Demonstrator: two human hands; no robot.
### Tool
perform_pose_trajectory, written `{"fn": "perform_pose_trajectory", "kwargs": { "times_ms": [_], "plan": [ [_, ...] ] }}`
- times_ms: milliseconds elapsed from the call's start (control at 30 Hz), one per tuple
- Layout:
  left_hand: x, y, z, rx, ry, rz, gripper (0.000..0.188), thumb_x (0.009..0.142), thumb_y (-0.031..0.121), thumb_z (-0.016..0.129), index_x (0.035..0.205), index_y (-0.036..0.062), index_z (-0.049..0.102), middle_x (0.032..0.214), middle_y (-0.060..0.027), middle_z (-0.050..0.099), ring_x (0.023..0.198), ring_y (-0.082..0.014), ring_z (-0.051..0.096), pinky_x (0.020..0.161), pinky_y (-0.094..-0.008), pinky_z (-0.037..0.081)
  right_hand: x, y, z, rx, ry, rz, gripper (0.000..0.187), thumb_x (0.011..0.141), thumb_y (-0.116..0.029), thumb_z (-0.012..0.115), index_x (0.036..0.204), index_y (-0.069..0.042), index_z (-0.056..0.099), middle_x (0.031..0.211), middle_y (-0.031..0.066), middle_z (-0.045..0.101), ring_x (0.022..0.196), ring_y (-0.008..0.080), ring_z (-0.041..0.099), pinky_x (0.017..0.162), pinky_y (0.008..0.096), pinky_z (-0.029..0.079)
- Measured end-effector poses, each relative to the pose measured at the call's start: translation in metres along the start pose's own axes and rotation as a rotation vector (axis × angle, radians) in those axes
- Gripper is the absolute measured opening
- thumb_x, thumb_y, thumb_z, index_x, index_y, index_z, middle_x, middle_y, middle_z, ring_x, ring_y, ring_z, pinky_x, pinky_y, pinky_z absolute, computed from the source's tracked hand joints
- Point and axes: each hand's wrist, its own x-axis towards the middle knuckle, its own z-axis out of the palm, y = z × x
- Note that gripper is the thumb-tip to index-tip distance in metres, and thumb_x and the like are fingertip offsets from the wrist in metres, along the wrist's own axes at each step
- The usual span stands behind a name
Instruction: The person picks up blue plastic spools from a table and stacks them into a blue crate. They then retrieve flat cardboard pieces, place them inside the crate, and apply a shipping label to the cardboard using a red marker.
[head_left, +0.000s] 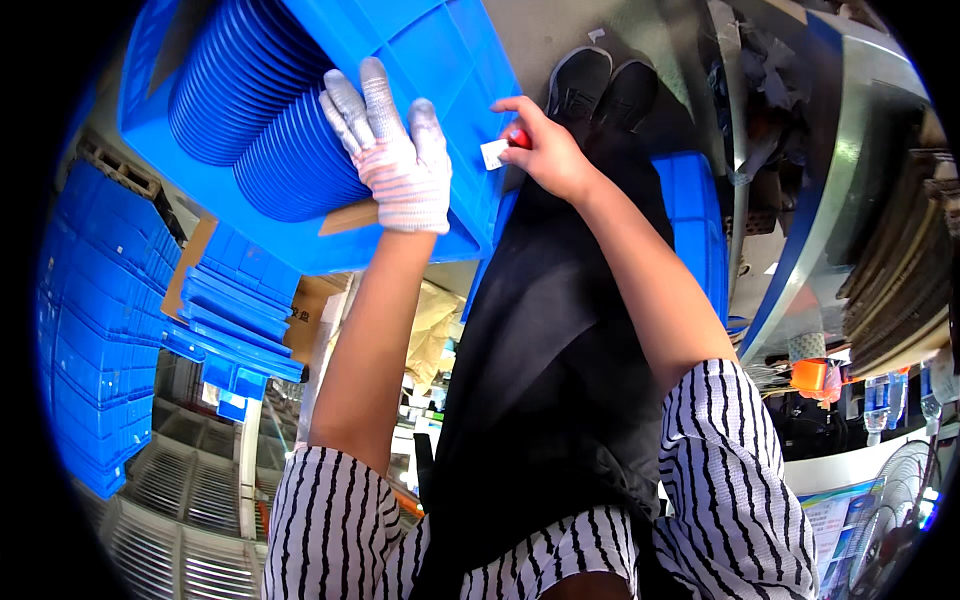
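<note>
My left hand (400, 160), in a pale striped knit glove with grey fingertips, lies with fingers spread along the edge of two stacks of thin round blue discs (300, 155). Nothing is gripped in it. The stacks rest in a large blue plastic crate (450, 60) at the upper left. My bare right hand (548, 155) is beside the crate's right wall, its index finger stretched toward it. The other fingers are curled around a small red object (519, 138), mostly hidden. A small white label (493, 154) sits at the thumb tip; whether it is stuck to the crate I cannot tell.
Another blue crate (695, 225) stands right of my legs. Stacked blue crates (100, 330) are at the far left, near a brown cardboard box (315, 310). A metal-edged bench (830, 170) holds cardboard sheets (905, 240) at the right. A fan (890, 510) is at lower right.
</note>
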Motion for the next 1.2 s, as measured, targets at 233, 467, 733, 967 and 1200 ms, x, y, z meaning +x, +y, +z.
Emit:
{"fn": "perform_pose_trajectory", "kwargs": {
  "times_ms": [233, 467, 733, 967, 1200],
  "plan": [
    [-0.008, -0.011, 0.022, -0.132, 0.034, -0.072, 0.057, 0.095, 0.022, 0.045, 0.145, 0.0027, 0.027, 0.147, -0.0327, 0.020, 0.135, -0.0480, 0.024, 0.110, -0.0513, 0.024, 0.023, 0.008, 0.010, 0.013, -0.168, -0.079, 0.070, 0.077, 0.007, 0.064, 0.137, -0.020, 0.041, 0.090, 0.0061, 0.059, 0.087, 0.0179, 0.058, 0.085, 0.0318, 0.047],
    [-0.006, -0.004, 0.021, -0.147, 0.014, -0.091, 0.056, 0.092, 0.013, 0.045, 0.143, -0.0001, 0.028, 0.147, -0.0334, 0.019, 0.133, -0.0486, 0.026, 0.109, -0.0518, 0.025, 0.021, 0.013, 0.020, -0.087, -0.131, -0.098, 0.075, 0.076, 0.001, 0.066, 0.139, -0.026, 0.036, 0.087, 0.0061, 0.060, 0.083, 0.0250, 0.062, 0.077, 0.0361, 0.049],
    [0.001, -0.002, 0.017, -0.129, 0.081, -0.025, 0.055, 0.084, 0.009, 0.050, 0.137, -0.0007, 0.038, 0.142, -0.0369, 0.026, 0.123, -0.0552, 0.035, 0.103, -0.0542, 0.032, 0.016, 0.021, 0.028, -0.077, -0.026, -0.086, 0.079, 0.073, -0.001, 0.069, 0.140, -0.026, 0.034, 0.084, 0.0085, 0.061, 0.082, 0.0287, 0.064, 0.075, 0.0384, 0.050],
    [-0.003, -0.007, 0.014, -0.004, 0.042, -0.041, 0.054, 0.086, 0.014, 0.051, 0.138, 0.0063, 0.038, 0.145, -0.0318, 0.026, 0.126, -0.0533, 0.033, 0.103, -0.0571, 0.030, 0.005, 0.007, 0.026, -0.145, -0.003, 0.008, 0.082, 0.072, -0.002, 0.070, 0.141, -0.025, 0.033, 0.086, 0.0092, 0.061, 0.083, 0.0293, 0.063, 0.075, 0.0390, 0.050],
    [0.001, -0.005, 0.011, 0.066, 0.000, -0.076, 0.054, 0.085, 0.014, 0.053, 0.137, 0.0074, 0.040, 0.144, -0.0312, 0.026, 0.124, -0.0536, 0.034, 0.103, -0.0580, 0.030, -0.005, -0.006, 0.012, -0.178, 0.039, 0.058, 0.083, 0.072, -0.001, 0.071, 0.142, -0.025, 0.033, 0.087, 0.0095, 0.061, 0.086, 0.0276, 0.063, 0.078, 0.0379, 0.049]
  ]
}}
